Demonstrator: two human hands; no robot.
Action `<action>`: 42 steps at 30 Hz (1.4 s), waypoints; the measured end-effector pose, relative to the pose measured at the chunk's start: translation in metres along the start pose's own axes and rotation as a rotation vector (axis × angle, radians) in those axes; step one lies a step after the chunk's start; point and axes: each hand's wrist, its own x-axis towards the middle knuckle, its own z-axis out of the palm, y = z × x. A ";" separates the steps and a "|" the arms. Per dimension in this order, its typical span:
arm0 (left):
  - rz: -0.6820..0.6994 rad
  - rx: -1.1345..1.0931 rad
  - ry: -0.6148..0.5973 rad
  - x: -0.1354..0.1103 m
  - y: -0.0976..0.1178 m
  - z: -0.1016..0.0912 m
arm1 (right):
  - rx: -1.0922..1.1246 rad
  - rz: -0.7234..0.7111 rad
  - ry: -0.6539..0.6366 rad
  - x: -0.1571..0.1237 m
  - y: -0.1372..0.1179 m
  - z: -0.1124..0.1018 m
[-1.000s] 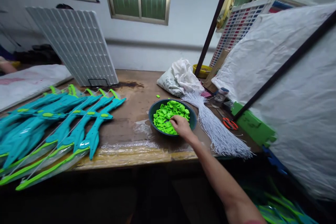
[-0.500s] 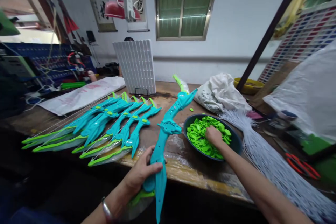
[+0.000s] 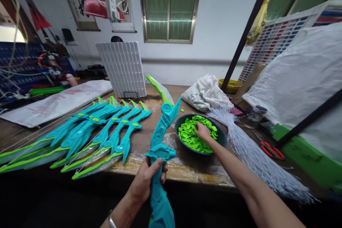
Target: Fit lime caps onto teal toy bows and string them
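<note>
My left hand (image 3: 149,178) is closed around the grip of a turquoise toy bow (image 3: 159,139), holding it upright in front of the table edge. The bow's upper tip carries a lime-green and clear limb (image 3: 161,89); a recessed frame shows at its middle. My right hand (image 3: 203,131) reaches into a dark round basin (image 3: 221,143) heaped with small bright green plastic pieces (image 3: 191,137). Its fingers are bent down among the pieces, and what they pinch, if anything, is hidden. Left of the held bow lie several similar strung toy bows (image 3: 107,128) in a row.
A bundle of white strings (image 3: 248,156) spreads along the table's right side beside red-handled scissors (image 3: 272,150). Behind the basin sits a white sack (image 3: 208,94). A ribbed white panel (image 3: 121,69) stands at the back, and a green crate (image 3: 307,164) is at right.
My view has swung to the right. The held bow has turned, with its green limb now more visible and my left hand nearer its middle. My right hand remains in the basin.
</note>
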 end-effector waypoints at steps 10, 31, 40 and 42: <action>0.057 0.200 0.150 -0.008 -0.008 -0.012 | 0.443 -0.405 0.281 -0.109 -0.034 -0.030; 0.150 0.630 -0.031 -0.030 -0.005 0.009 | 0.347 -0.859 0.672 -0.238 -0.089 -0.038; 0.164 0.603 -0.021 -0.027 -0.011 0.014 | 0.448 -0.879 0.548 -0.235 -0.083 -0.039; 0.170 0.601 -0.031 -0.028 -0.010 0.014 | 0.658 -0.734 0.414 -0.235 -0.079 -0.038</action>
